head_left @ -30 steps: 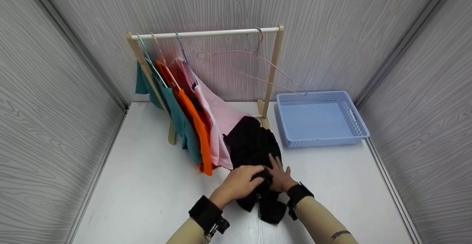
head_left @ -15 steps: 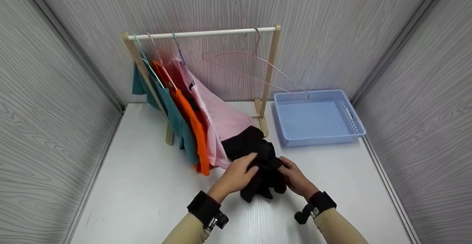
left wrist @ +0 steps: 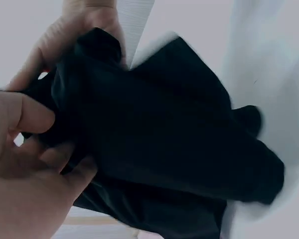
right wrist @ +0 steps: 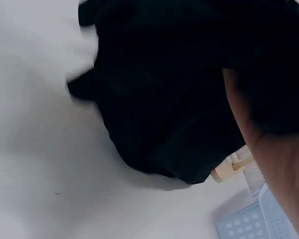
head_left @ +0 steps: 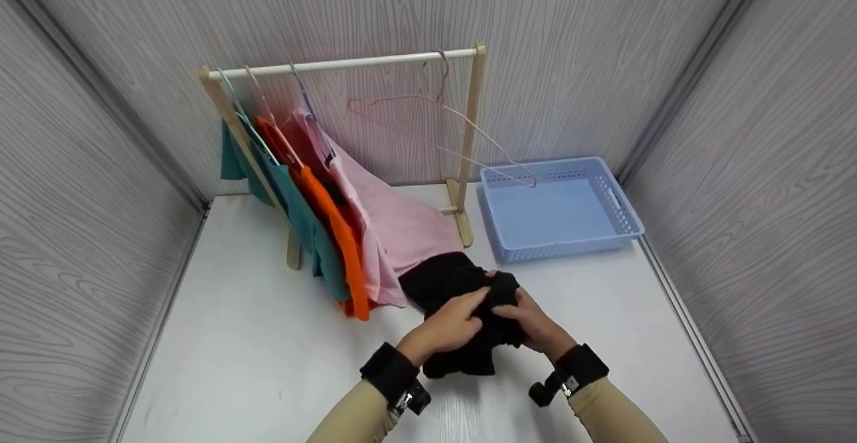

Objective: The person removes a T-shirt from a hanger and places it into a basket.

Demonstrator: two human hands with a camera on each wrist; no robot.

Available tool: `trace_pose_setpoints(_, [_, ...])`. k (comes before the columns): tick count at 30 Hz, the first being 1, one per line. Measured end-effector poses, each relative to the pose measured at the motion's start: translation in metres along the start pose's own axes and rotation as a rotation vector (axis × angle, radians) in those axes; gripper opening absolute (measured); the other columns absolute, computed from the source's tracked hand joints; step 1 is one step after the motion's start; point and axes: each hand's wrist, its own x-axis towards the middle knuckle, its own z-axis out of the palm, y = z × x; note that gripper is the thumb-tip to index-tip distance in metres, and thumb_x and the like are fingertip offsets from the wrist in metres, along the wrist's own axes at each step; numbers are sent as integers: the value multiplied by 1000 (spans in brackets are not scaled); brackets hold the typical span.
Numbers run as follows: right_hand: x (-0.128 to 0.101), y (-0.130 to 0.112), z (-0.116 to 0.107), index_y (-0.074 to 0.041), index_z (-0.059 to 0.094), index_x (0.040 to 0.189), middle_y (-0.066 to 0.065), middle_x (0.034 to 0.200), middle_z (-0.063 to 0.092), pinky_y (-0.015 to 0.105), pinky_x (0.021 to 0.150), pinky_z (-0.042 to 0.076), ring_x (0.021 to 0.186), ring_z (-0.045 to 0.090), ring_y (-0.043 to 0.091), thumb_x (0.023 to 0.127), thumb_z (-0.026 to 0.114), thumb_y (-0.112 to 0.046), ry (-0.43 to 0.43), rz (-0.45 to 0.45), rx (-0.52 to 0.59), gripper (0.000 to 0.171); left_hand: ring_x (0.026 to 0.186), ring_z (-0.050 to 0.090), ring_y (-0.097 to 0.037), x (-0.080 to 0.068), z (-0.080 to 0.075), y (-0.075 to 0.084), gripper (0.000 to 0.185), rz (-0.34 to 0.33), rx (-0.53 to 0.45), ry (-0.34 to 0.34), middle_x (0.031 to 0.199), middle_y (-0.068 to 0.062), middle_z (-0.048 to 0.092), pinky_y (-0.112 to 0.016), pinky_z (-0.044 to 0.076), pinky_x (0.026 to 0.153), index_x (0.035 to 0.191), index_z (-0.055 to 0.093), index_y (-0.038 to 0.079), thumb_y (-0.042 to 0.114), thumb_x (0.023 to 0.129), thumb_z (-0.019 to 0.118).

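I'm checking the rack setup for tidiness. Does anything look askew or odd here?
The empty pink hanger hangs tilted on the rail, its lower end reaching over the blue basket. The hung garments slant toward the front. The black garment is bunched in both hands.

Our left hand (head_left: 447, 328) close beside our right hand (head_left: 533, 326), both out in front, low. Our fingers were curled on both, pinching black cloth (head_left: 462, 309) between them. Our thumbs sat on top. Black bands wrapped both wrists. Tan sleeves covered both arms. Our forearms came in slanted toward each other.
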Motion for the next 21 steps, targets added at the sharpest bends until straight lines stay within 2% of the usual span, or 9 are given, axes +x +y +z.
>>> trace_pose_setpoints(4, [17, -4, 0, -15, 50, 129, 1, 130, 52, 29, 95, 47, 117, 53, 15, 80, 72, 0, 205, 8, -245, 55, 131, 49, -20, -7, -11, -7, 58, 1, 27, 48, 140, -8, 55, -39, 38, 111, 142, 50, 11, -2, 85, 49])
trace_pose_setpoints(7, [27, -18, -9, -9, 53, 127, 8, 132, 52, 31, 99, 42, 119, 50, 21, 76, 74, 3, 336, 19, -346, 56, 129, 51, -21, -19, -20, -12, 54, -17, 29, 110, 138, -7, 55, -41, 40, 110, 141, 50, 12, 0, 89, 48])
trace_pose_setpoints(10, [35, -43, -25, -7, 53, 130, 14, 136, 50, 37, 103, 38, 123, 47, 27, 75, 72, 5, 429, 23, -417, 60, 124, 54, -23, -34, -28, -21, 48, -54, 8, 154, 134, -8, 57, -44, 43, 106, 138, 52, 11, 0, 91, 48])
trace_pose_setpoints(15, [48, -96, -60, -7, 49, 136, 19, 143, 44, 45, 110, 32, 130, 41, 32, 74, 67, 6, 540, 23, -500, 66, 117, 58, -29, -61, -34, -38, 37, -125, -18, 177, 126, -13, 62, -48, 49, 98, 130, 58, 6, 3, 94, 48])
trace_pose_setpoints(18, [54, -127, -78, -8, 47, 140, 17, 144, 43, 43, 112, 32, 130, 40, 29, 75, 66, 7, 652, 19, -509, 69, 116, 59, -28, -74, -33, -45, 34, -183, -26, 177, 125, -12, 63, -48, 49, 98, 128, 59, 8, 6, 96, 47])
trace_pose_setpoints(21, [59, -159, -91, -11, 46, 143, 13, 145, 42, 38, 113, 32, 132, 39, 25, 76, 65, 6, 769, -1, -497, 72, 114, 60, -28, -84, -31, -49, 33, -213, -34, 181, 123, -12, 63, -50, 49, 98, 126, 60, 8, 7, 97, 46])
